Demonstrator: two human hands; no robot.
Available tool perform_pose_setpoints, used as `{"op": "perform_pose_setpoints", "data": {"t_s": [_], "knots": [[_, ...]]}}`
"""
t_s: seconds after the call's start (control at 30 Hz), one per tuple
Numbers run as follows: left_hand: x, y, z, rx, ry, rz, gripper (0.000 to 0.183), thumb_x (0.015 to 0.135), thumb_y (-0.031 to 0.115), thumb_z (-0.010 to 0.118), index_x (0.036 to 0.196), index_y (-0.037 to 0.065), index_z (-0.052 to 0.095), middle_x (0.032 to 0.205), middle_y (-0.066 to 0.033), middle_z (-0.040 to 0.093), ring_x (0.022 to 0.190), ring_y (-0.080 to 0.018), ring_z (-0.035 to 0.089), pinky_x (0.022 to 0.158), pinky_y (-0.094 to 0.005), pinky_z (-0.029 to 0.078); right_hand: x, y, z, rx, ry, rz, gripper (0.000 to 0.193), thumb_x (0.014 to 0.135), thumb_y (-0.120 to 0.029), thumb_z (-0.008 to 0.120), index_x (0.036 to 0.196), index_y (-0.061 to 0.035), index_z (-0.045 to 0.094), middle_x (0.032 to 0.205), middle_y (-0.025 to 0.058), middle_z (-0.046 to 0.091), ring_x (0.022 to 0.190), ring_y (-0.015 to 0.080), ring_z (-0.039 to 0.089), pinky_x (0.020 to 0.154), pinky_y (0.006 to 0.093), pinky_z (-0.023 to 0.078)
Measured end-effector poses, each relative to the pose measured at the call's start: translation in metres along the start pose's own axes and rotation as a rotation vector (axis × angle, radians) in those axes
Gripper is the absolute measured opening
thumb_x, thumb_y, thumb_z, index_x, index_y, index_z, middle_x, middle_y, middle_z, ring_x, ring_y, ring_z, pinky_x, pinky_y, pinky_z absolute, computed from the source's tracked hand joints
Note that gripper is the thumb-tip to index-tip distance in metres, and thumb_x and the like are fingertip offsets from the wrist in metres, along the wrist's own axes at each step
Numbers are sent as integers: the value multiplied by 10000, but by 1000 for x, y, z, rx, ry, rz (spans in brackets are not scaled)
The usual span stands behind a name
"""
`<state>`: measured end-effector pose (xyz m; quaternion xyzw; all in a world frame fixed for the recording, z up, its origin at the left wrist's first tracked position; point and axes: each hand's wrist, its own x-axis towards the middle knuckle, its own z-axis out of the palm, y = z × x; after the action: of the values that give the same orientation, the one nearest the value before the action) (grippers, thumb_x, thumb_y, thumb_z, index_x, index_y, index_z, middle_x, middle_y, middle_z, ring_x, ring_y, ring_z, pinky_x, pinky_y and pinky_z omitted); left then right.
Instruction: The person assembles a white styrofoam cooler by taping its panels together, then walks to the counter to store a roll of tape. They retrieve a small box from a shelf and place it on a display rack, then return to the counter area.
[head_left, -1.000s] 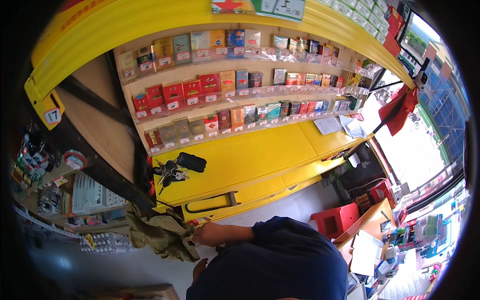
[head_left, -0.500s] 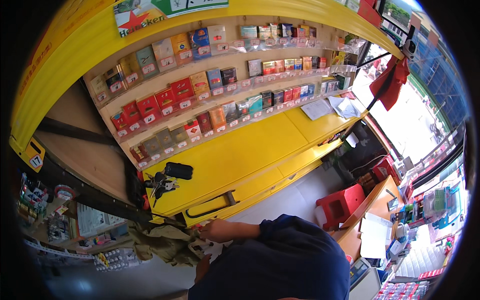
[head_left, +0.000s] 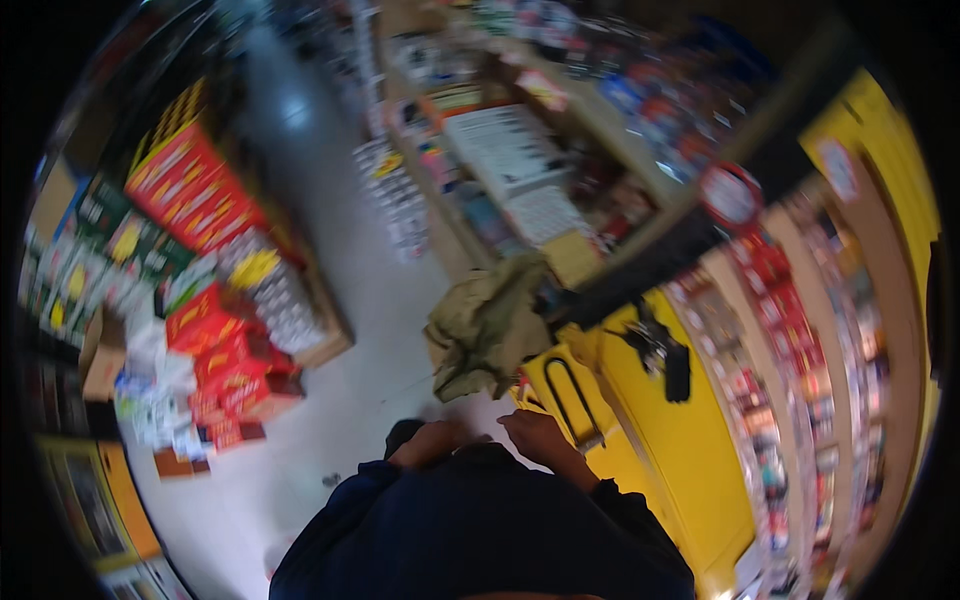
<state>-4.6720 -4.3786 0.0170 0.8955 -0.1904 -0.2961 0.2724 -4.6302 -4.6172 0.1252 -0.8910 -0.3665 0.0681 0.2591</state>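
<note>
My left hand [head_left: 430, 443] is in front of my body at the lower middle. Its fingers are smeared by motion, and what they hold, if anything, does not show. Close to it on the right, my right hand [head_left: 537, 438] has its fingers curled inward; anything in them is too blurred to make out. Just beyond both hands hangs a crumpled olive-green cloth [head_left: 487, 328], apart from them, at the end of a yellow counter [head_left: 700, 455]. A black U-shaped lock [head_left: 574, 402] is at the counter's near side. A bunch of keys with a black case [head_left: 677, 373] lies on top.
Shelves of small boxed packs [head_left: 765, 420] line the right. Ahead is a low shelf with papers [head_left: 503, 145]. Red cartons [head_left: 235, 365], shrink-wrapped cans [head_left: 275, 290] and stacked red boxes [head_left: 195, 185] stand on the grey floor [head_left: 375, 380] at left.
My view has swung left, so the counter and pack shelves now lie to the right and the floor cartons show. Both hands have come away from the olive cloth toward my body.
</note>
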Motion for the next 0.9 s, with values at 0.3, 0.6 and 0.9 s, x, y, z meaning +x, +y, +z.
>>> {"op": "perform_pose_setpoints", "data": {"t_s": [0.3, 0.6, 0.9], "knots": [[-69, -134, -26, -292, 219, -287, 281, 844, 251, 555, 1050, 67, 606, 1002, -178, 644, 963, -354, 606, 861, -458, 462, 213, -25, 50, 46, -149, -327, 176, 816, -147, 562, 976, -103, 623, 842, 105, 603, 779, 301, 605, 626, 407, 485], [-112, -302, -189, -192, 383, -529, 427, 835, 257, 606, 1219, 85, 538, 1122, -167, 618, 1043, -342, 581, 880, -430, 471, 417, -79, 98, 181, -33, -387, 158, 843, -130, 522, 967, -80, 605, 789, 106, 570, 751, 310, 578, 632, 426, 477], [-65, -425, -251, -175, 254, -517, 469, 832, 295, 621, 1237, 80, 521, 1137, -175, 611, 1047, -358, 580, 882, -458, 467, 544, -10, 104, 70, -112, -114, 176, 901, -187, 510, 1009, -111, 625, 895, 98, 612, 818, 305, 599, 694, 420, 494]]}}
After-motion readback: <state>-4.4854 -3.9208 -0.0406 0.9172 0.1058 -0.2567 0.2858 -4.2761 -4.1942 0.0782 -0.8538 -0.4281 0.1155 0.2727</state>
